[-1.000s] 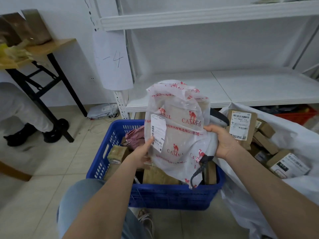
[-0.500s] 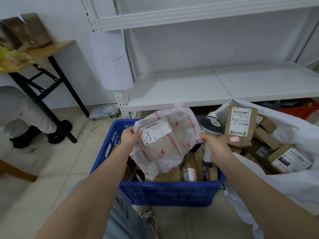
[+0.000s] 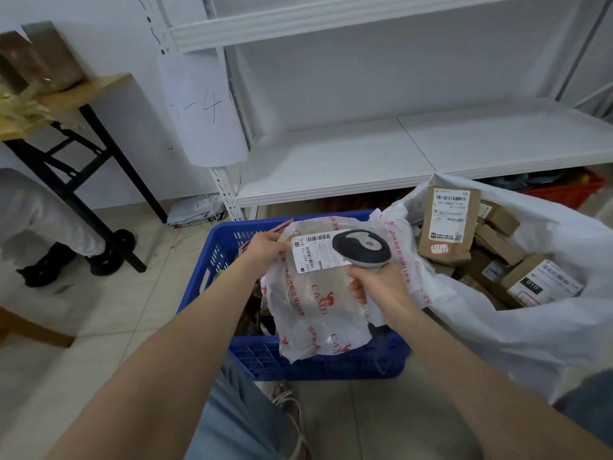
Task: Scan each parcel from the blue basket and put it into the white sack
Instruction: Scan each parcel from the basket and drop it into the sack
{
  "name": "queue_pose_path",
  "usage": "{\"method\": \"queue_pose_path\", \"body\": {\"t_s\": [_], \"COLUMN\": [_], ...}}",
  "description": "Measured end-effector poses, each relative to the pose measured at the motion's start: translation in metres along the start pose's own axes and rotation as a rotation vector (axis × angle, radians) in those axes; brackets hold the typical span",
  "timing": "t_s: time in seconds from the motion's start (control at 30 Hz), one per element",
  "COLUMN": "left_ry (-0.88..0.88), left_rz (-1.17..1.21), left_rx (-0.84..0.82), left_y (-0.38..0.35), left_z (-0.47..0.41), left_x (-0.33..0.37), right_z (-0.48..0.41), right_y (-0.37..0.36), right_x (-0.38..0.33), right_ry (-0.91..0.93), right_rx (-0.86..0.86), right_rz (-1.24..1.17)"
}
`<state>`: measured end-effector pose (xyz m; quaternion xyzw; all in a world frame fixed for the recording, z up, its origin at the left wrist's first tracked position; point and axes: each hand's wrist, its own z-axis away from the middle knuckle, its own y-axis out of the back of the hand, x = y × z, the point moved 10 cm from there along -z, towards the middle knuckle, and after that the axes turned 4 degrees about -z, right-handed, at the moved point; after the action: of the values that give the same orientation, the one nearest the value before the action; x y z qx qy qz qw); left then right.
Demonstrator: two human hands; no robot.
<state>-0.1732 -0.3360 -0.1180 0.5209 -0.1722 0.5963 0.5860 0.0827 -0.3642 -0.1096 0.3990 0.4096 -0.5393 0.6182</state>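
A white plastic parcel [image 3: 318, 303] with red camel print lies flat over the blue basket [image 3: 212, 260]. My left hand [image 3: 265, 250] pinches its top left corner beside the white shipping label [image 3: 313, 252]. In my right hand [image 3: 381, 287] is the handle of a grey barcode scanner [image 3: 361, 249]; its head hovers over the right end of the label. The white sack [image 3: 530, 327] stands open at the right, with several brown boxes [image 3: 447, 224] inside. More parcels in the basket are mostly hidden under the bag.
A white metal shelf unit [image 3: 365, 154] stands behind the basket and sack. A wooden table with black legs [image 3: 76, 134] and a seated person's legs [image 3: 49, 220] are at the left. Tiled floor lies left of the basket. An orange crate [image 3: 570, 190] sits under the shelf.
The parcel went from upright to lying flat with its label up. My right hand swung the scanner over from the parcel's right edge onto the label.
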Motion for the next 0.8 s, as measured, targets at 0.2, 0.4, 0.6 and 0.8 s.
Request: {"method": "queue_pose_path", "body": {"t_s": [0.2, 0.4, 0.6, 0.8], "left_ry": [-0.006, 0.006, 0.008, 0.008], "left_rz": [0.004, -0.039, -0.030, -0.024], "left_rx": [0.098, 0.117, 0.130, 0.134], "left_y": [-0.003, -0.009, -0.010, -0.011], "left_z": [0.004, 0.006, 0.007, 0.009], "left_x": [-0.003, -0.004, -0.005, -0.004], "right_z": [0.026, 0.036, 0.040, 0.042], "right_y": [0.001, 0.000, 0.005, 0.001], "right_x": [0.019, 0.025, 0.021, 0.019], "right_ry": [-0.028, -0.062, -0.050, -0.046], "right_rx": [0.017, 0.021, 0.047, 0.046], "right_rz": [-0.002, -0.039, -0.029, 0.002]}}
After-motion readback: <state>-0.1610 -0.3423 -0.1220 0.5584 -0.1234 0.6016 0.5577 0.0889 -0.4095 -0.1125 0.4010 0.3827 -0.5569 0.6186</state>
